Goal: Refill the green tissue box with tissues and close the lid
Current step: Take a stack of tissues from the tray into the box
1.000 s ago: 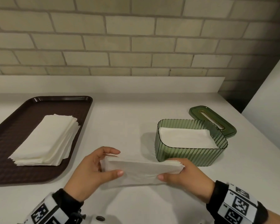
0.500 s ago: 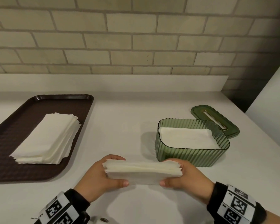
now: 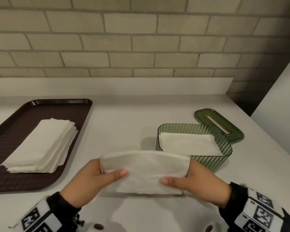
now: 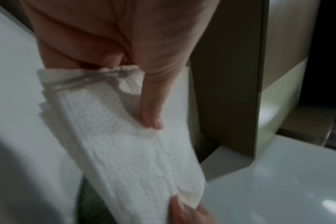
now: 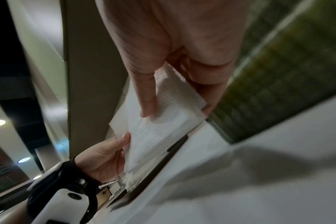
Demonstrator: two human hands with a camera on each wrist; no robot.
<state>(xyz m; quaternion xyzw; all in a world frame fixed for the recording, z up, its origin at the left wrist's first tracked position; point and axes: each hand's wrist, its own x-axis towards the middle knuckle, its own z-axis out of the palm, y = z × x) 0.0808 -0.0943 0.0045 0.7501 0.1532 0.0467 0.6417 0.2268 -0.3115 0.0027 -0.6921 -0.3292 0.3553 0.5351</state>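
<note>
Both hands hold one wad of white tissues [image 3: 145, 171] just above the counter, near the front edge. My left hand [image 3: 97, 178] pinches its left end, thumb on top. My right hand [image 3: 191, 180] pinches its right end the same way. The wad arches upward between them. In the left wrist view the tissue wad [image 4: 123, 145] runs from my thumb to the other hand's fingertips. The green ribbed tissue box [image 3: 193, 158] stands open just beyond my right hand, with white tissues [image 3: 187, 144] inside. Its green lid [image 3: 219, 126] with a slot lies behind it.
A dark brown tray [image 3: 12, 181] sits at the left with a stack of white tissues [image 3: 43, 146] on it. A brick wall and low white ledge [image 3: 110, 86] close off the back. A white panel [image 3: 281, 91] stands at the right.
The wad has been lifted and tipped, its broad face toward me and its top edge bowed upward. Both hands keep their hold and have shifted slightly toward the box.
</note>
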